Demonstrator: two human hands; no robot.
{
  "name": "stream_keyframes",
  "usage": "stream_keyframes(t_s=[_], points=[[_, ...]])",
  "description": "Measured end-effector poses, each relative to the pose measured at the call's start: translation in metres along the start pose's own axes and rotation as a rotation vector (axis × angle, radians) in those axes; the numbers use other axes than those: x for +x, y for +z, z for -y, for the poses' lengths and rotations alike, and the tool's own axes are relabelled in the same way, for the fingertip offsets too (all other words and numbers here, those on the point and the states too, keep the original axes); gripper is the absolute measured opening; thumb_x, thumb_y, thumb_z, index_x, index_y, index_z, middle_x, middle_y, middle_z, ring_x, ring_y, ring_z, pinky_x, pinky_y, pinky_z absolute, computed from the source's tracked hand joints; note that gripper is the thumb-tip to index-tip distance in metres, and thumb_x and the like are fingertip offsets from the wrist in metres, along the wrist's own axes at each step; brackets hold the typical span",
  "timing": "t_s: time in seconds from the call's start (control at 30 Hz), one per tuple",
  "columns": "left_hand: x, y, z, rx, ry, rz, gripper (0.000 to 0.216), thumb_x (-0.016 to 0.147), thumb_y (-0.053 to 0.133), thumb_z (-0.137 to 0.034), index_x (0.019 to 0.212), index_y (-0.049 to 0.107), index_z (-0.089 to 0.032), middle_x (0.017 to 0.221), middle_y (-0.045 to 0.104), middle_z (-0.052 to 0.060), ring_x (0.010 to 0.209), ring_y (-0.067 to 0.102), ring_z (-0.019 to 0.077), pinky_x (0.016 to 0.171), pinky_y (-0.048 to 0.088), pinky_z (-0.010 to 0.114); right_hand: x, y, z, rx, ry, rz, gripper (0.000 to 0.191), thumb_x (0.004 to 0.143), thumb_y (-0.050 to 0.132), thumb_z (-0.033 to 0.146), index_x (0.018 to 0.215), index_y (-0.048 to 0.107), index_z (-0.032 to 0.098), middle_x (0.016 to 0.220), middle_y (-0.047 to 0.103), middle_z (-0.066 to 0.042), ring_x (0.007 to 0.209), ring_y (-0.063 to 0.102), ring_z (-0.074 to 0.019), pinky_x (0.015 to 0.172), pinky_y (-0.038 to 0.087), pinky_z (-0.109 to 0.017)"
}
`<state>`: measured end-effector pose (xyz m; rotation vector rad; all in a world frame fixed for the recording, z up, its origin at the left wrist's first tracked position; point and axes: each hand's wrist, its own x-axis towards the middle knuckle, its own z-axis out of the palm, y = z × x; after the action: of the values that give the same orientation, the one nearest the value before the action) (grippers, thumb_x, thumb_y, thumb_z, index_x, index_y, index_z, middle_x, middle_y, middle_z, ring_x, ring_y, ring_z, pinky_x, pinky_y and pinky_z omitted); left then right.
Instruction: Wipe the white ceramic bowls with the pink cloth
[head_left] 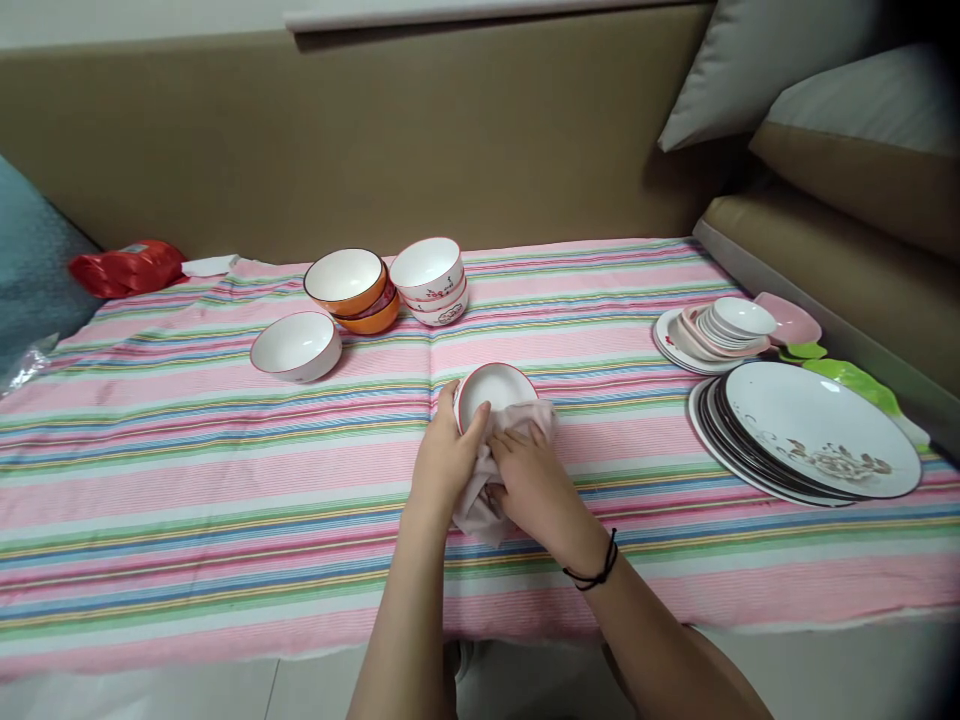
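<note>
A white bowl with a red rim is tilted toward me near the middle of the striped cloth. My left hand grips its left side, with the thumb over the rim. In my right hand is a pale pinkish wiping cloth, pressed against the bowl's near right rim. Part of this cloth hangs below the hands, and my fingers hide some of it. The bowl's underside is out of sight.
Left of centre are a single white bowl, stacked orange bowls and stacked white bowls. Rightward stand large plates and small dishes. A red plastic bundle lies far left. The striped cloth ends close to me.
</note>
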<state>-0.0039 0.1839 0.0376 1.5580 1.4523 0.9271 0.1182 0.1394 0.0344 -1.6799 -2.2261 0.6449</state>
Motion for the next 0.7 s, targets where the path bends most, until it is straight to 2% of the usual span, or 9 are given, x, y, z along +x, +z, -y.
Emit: stream_keyframes(t_s=[0.07, 0.13, 0.23, 0.4, 0.47, 0.53, 0.57, 0.63, 0.7], points=[[0.0, 0.0, -0.001, -0.005, -0.016, -0.003, 0.053, 0.088, 0.053, -0.047, 0.135, 0.046, -0.022, 0.137, 0.055, 0.011, 0.125, 0.052, 0.0287, 0.105, 0.038, 0.043, 0.0, -0.001, 0.009, 0.179, -0.026, 0.009, 0.046, 0.079, 0.054, 0.005, 0.125, 0.053, 0.01, 0.118, 0.066, -0.015, 0.111, 0.059, -0.0255, 0.097, 0.042, -0.038], [-0.001, 0.0, 0.0, -0.012, -0.028, -0.005, 0.053, 0.089, 0.051, -0.048, 0.135, 0.046, -0.022, 0.136, 0.056, 0.012, 0.124, 0.053, 0.029, 0.104, 0.039, 0.044, 0.0, -0.001, 0.016, 0.319, -0.027, -0.013, 0.045, 0.081, 0.051, 0.008, 0.125, 0.052, 0.011, 0.112, 0.068, -0.012, 0.101, 0.063, -0.0217, 0.085, 0.048, -0.031], [-0.001, 0.0, 0.001, 0.006, -0.034, -0.006, 0.054, 0.09, 0.048, -0.05, 0.137, 0.044, -0.022, 0.137, 0.054, 0.012, 0.124, 0.053, 0.0294, 0.104, 0.039, 0.044, 0.0, -0.001, 0.018, 0.298, -0.027, -0.04, 0.049, 0.079, 0.051, 0.007, 0.128, 0.05, 0.011, 0.118, 0.066, -0.013, 0.107, 0.061, -0.0224, 0.09, 0.046, -0.032], [-0.001, 0.0, 0.0, 0.061, -0.019, 0.025, 0.058, 0.091, 0.048, -0.051, 0.14, 0.04, -0.021, 0.138, 0.054, 0.013, 0.125, 0.052, 0.0294, 0.104, 0.038, 0.044, -0.001, 0.001, 0.0, -0.061, 0.052, 0.009, 0.056, 0.079, 0.055, 0.01, 0.134, 0.049, 0.006, 0.138, 0.053, -0.018, 0.135, 0.039, -0.0311, 0.115, 0.021, -0.049], [-0.001, 0.001, -0.001, 0.064, -0.016, 0.031, 0.059, 0.091, 0.048, -0.051, 0.14, 0.039, -0.02, 0.139, 0.053, 0.014, 0.126, 0.051, 0.0296, 0.104, 0.038, 0.044, -0.002, 0.002, -0.006, -0.167, 0.095, -0.021, 0.062, 0.079, 0.057, 0.012, 0.139, 0.044, 0.004, 0.148, 0.041, -0.02, 0.142, 0.027, -0.0326, 0.117, 0.011, -0.053], [-0.001, 0.001, -0.002, 0.062, -0.018, 0.028, 0.059, 0.091, 0.047, -0.052, 0.14, 0.038, -0.021, 0.141, 0.051, 0.013, 0.127, 0.05, 0.0299, 0.105, 0.038, 0.045, -0.002, 0.001, -0.006, -0.197, 0.083, -0.038, 0.058, 0.08, 0.055, 0.01, 0.136, 0.046, 0.003, 0.145, 0.044, -0.021, 0.141, 0.03, -0.0327, 0.117, 0.007, -0.055], [-0.001, 0.001, -0.002, 0.061, -0.018, 0.025, 0.059, 0.091, 0.047, -0.052, 0.14, 0.038, -0.021, 0.141, 0.051, 0.013, 0.127, 0.049, 0.03, 0.105, 0.037, 0.045, -0.001, 0.0, -0.004, -0.181, 0.053, -0.026, 0.049, 0.08, 0.053, 0.009, 0.13, 0.053, 0.004, 0.138, 0.053, -0.02, 0.136, 0.037, -0.0322, 0.117, 0.009, -0.054], [-0.001, 0.002, -0.001, 0.058, -0.02, 0.019, 0.06, 0.091, 0.046, -0.053, 0.141, 0.038, -0.021, 0.141, 0.051, 0.013, 0.128, 0.049, 0.0299, 0.105, 0.037, 0.045, 0.0, -0.006, 0.002, -0.091, 0.001, 0.011, 0.032, 0.081, 0.05, 0.007, 0.11, 0.064, 0.008, 0.115, 0.067, -0.017, 0.119, 0.053, -0.0296, 0.112, 0.024, -0.05], [-0.001, 0.001, -0.001, 0.048, -0.029, 0.018, 0.06, 0.091, 0.046, -0.054, 0.141, 0.038, -0.021, 0.138, 0.053, 0.014, 0.126, 0.051, 0.0298, 0.104, 0.038, 0.045, 0.001, -0.013, 0.008, 0.064, -0.014, 0.023, 0.022, 0.081, 0.051, 0.007, 0.098, 0.065, 0.011, 0.1, 0.071, -0.013, 0.102, 0.061, -0.0253, 0.095, 0.043, -0.039]])
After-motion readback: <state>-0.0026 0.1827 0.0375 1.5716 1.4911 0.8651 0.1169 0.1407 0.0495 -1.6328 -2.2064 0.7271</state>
